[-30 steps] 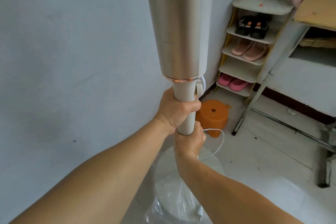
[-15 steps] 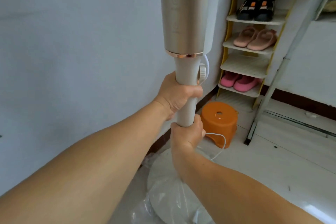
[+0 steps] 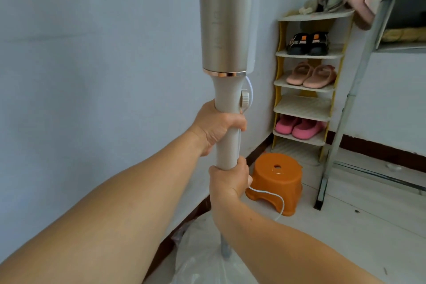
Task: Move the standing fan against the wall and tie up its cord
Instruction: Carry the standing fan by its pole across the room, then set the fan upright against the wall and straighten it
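Observation:
The standing fan (image 3: 224, 18) rises upright in front of me, a champagne-coloured column over a cream pole, close to the pale wall (image 3: 92, 64) on the left. My left hand (image 3: 216, 127) is wrapped around the pole just under the height knob. My right hand (image 3: 229, 181) grips the pole right below it. The fan's round base (image 3: 202, 260), wrapped in clear plastic, sits on the floor by the dark skirting. Its thin white cord (image 3: 270, 195) loops out from under my right hand and hangs to the right. The fan head is out of view.
An orange plastic stool (image 3: 276, 180) stands just right of the fan. A corner shoe rack (image 3: 306, 80) with several pairs of shoes fills the corner behind it. A grey metal frame leg (image 3: 341, 122) slants down to the floor at the right.
The fan and both hands have stayed locked together while the base shifted closer to the wall. My view rose slightly, so the stool and shoe rack now sit lower and further right.

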